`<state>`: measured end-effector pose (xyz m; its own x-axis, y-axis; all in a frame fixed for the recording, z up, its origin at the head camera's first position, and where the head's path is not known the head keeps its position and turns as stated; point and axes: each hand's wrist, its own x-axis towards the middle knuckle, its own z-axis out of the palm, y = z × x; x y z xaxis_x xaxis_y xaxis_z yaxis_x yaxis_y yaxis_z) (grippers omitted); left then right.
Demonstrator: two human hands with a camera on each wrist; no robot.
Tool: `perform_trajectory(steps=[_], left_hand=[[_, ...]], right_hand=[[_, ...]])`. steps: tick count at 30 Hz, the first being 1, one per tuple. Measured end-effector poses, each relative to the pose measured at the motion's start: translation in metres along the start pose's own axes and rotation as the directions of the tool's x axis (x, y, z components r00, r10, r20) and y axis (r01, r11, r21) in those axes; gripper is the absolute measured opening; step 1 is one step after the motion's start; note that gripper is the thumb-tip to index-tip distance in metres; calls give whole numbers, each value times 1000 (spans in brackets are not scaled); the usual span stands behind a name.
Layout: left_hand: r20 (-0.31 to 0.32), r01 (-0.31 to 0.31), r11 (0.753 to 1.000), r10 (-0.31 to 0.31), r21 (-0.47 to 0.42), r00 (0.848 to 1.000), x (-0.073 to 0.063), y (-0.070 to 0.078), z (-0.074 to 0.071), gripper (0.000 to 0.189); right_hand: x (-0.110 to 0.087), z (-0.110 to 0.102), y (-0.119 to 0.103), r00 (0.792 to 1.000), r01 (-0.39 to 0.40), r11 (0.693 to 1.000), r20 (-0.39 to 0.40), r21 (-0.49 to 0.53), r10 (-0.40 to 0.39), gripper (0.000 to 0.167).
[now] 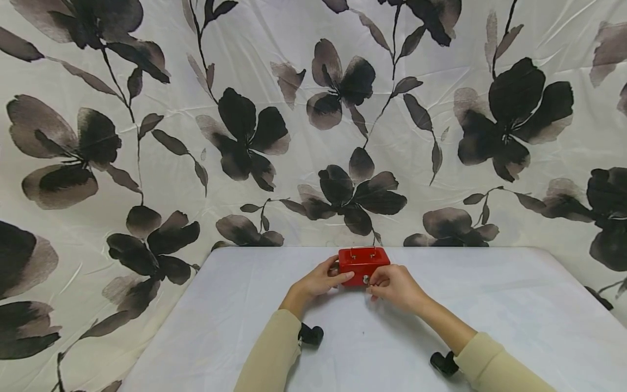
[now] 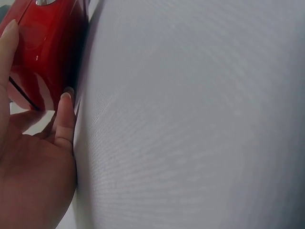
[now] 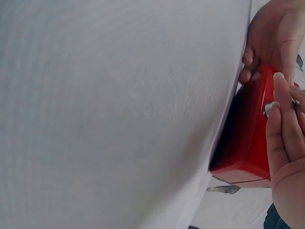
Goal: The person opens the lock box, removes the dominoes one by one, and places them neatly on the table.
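A small red cash box [image 1: 360, 263] stands at the table's far edge, its metal handle [image 1: 363, 255] on the lid and a round silver lock [image 1: 366, 279] on the front. My left hand [image 1: 323, 277] grips the box's left side, thumb on the front face and other fingers around the side, as the left wrist view shows beside the red wall [image 2: 45, 47]. At the lock, my right hand [image 1: 395, 286] pinches a small metal key between thumb and fingers; the fingers mostly hide it. In the right wrist view the lock [image 3: 270, 109] shows beside the fingertips.
A white cloth covers the table [image 1: 235, 310]. Behind it hangs a white curtain [image 1: 303, 152] with dark flower prints. Black wrist cameras sit on the left sleeve [image 1: 274, 348] and the right sleeve [image 1: 495, 362].
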<state>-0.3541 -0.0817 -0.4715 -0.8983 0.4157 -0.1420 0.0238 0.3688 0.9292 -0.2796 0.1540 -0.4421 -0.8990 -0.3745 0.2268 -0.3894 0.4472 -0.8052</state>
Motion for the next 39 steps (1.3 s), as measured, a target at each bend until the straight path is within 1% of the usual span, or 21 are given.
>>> perform_trajectory(steps=[12,22,32,39], left_hand=[[-4,-1,1000,1,-18,1000,0,1,1,86],[-8,11,1000,-12,-26,1000,-1,2,2,86],[-3,10,1000,-10,-28,1000,-2,2,1,86],[1,12,999,-12,-32,1000,-2,2,0,89]], right_hand=[[2,2,3,1000,-18,1000,-20,3,18,14],[2,1,0,998,-42,999,-35,-7,42,11],[3,2,0,998,-58,998,-37,-17,58,10],[7,4,1,998,-52,997,-38,-63,49,8]])
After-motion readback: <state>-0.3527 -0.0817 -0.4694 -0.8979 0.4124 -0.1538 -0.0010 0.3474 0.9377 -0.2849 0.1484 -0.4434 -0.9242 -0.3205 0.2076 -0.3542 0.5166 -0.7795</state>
